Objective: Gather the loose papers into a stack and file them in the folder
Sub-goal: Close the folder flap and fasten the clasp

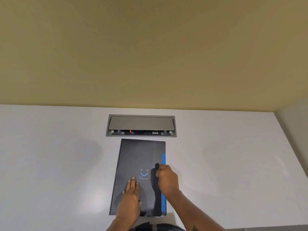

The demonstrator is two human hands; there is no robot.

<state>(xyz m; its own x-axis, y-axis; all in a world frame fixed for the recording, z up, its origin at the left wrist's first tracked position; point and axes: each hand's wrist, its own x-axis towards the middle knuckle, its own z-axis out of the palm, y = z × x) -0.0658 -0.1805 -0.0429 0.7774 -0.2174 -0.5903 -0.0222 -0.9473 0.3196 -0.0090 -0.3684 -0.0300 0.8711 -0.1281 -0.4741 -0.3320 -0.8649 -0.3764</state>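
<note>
A dark grey folder with a blue smiley logo lies closed on the white table, its long side pointing away from me. A blue strip runs along its right edge. My left hand rests flat on the cover's lower middle, fingers together. My right hand sits at the folder's right edge with fingers curled around the dark flap there. No loose papers show; anything inside the folder is hidden.
A grey recessed cable box with a half-raised lid is set into the table just beyond the folder. A yellowish wall rises behind the table. The table's right edge runs diagonally toward me.
</note>
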